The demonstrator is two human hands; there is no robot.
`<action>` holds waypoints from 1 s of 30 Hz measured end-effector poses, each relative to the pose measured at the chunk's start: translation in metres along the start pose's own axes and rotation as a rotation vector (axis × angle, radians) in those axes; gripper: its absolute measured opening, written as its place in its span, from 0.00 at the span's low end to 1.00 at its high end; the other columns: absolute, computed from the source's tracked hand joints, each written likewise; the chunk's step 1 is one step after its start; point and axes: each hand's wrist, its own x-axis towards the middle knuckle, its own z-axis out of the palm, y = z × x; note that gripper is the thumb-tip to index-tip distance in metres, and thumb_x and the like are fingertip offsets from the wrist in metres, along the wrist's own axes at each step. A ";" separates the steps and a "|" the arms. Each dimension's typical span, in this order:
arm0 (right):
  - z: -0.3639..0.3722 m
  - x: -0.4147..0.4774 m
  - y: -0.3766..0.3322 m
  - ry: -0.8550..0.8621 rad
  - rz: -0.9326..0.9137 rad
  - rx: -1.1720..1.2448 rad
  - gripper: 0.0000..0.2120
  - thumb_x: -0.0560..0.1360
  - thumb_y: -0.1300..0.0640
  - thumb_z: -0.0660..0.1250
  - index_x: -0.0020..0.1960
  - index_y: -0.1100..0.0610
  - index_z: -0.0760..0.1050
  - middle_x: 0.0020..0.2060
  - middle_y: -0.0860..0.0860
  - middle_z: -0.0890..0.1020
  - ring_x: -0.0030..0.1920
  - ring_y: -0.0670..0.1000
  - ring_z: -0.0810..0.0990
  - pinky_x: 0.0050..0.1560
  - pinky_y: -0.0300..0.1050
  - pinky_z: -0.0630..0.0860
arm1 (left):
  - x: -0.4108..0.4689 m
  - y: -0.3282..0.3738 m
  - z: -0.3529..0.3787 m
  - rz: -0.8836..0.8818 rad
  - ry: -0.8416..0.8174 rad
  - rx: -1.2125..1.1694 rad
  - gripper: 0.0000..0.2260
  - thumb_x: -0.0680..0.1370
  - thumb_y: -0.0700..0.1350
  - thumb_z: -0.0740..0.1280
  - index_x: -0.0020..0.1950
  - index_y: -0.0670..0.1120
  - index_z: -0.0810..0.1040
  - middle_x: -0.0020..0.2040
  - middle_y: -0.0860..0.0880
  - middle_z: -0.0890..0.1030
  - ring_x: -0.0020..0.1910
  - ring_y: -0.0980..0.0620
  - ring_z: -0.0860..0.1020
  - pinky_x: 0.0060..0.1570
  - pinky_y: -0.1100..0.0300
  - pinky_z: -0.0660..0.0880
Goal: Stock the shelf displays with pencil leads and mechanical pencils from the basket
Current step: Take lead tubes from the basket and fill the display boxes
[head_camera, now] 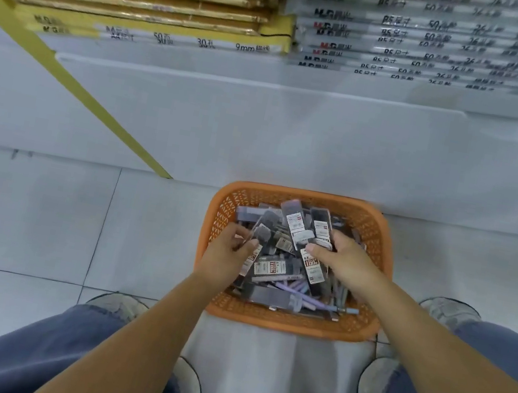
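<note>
Gathering step: your left hand [227, 255] pinches one lead pack [262, 232]; your right hand [343, 261] fingers [336, 244] grip several packs [301, 228] in the basket [290, 324]. Next: lift both clear.

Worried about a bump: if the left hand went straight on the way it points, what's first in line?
The left hand would likely meet the piled lead packs, then the basket's far wall; depth is unclear.
</note>
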 end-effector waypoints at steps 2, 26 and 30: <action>0.002 -0.004 -0.008 -0.004 -0.006 0.113 0.10 0.75 0.52 0.70 0.55 0.45 0.77 0.50 0.42 0.85 0.51 0.45 0.83 0.59 0.50 0.76 | -0.006 0.015 0.004 -0.031 -0.053 -0.099 0.04 0.82 0.52 0.66 0.53 0.55 0.73 0.51 0.50 0.86 0.44 0.53 0.86 0.38 0.61 0.82; -0.024 -0.168 -0.191 -0.033 -0.473 0.228 0.10 0.77 0.54 0.67 0.59 0.50 0.77 0.52 0.49 0.85 0.51 0.53 0.85 0.52 0.53 0.81 | -0.158 0.189 -0.057 0.404 -0.320 -0.489 0.18 0.81 0.35 0.66 0.69 0.47 0.73 0.61 0.42 0.83 0.59 0.40 0.82 0.58 0.42 0.79; -0.035 -0.201 -0.231 0.101 -0.636 0.138 0.06 0.75 0.55 0.72 0.52 0.51 0.82 0.45 0.51 0.86 0.43 0.53 0.86 0.39 0.46 0.82 | -0.185 0.222 -0.071 0.493 -0.319 -0.449 0.16 0.82 0.38 0.65 0.68 0.51 0.73 0.61 0.44 0.83 0.60 0.42 0.82 0.57 0.40 0.79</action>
